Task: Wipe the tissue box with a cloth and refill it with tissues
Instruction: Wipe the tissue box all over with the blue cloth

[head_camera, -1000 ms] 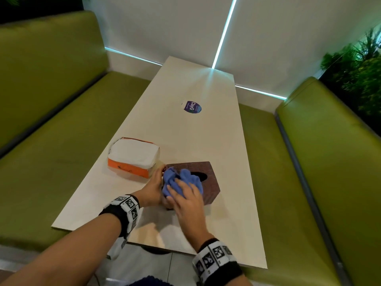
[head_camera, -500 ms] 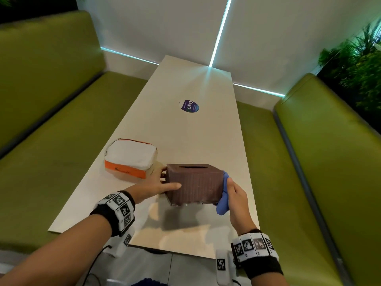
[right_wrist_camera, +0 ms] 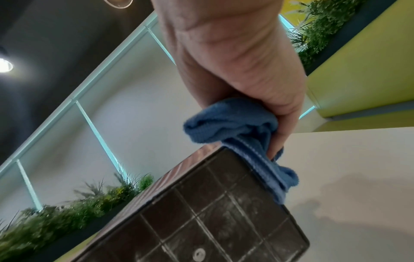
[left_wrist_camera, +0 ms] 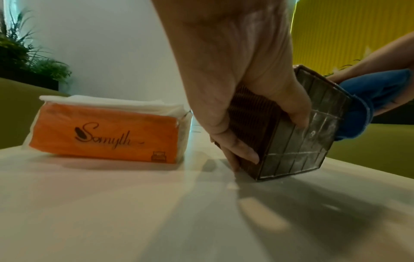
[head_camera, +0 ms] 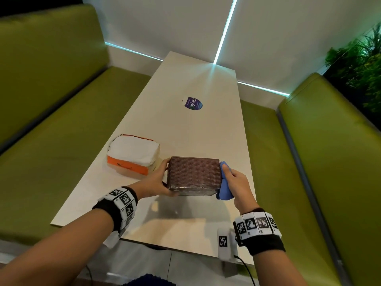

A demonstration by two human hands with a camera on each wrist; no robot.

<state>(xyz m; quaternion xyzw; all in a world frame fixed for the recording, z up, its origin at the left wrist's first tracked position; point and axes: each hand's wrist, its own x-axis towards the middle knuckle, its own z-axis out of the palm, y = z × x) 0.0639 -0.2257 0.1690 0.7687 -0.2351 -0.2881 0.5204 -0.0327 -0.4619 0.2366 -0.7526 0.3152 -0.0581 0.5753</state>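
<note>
Table point(head_camera: 206, 124) runs up the frame centre between green benches point(head_camera: 61, 112). Pack point(head_camera: 133, 154) of tissues, orange and white, lies left of centre on it. Box point(head_camera: 193, 175) — brown, ribbed — is tipped, lower centre, one bottom edge apparently on the table. Left hand point(head_camera: 155, 182) grips its left end. Right hand point(head_camera: 237, 184) clutches a blue cloth point(head_camera: 224, 186) against its right end — hands apart.

Brown ribbed tissue box point(head_camera: 193, 174), blue cloth point(head_camera: 224, 188), orange-white tissue pack point(head_camera: 132, 155)
</note>
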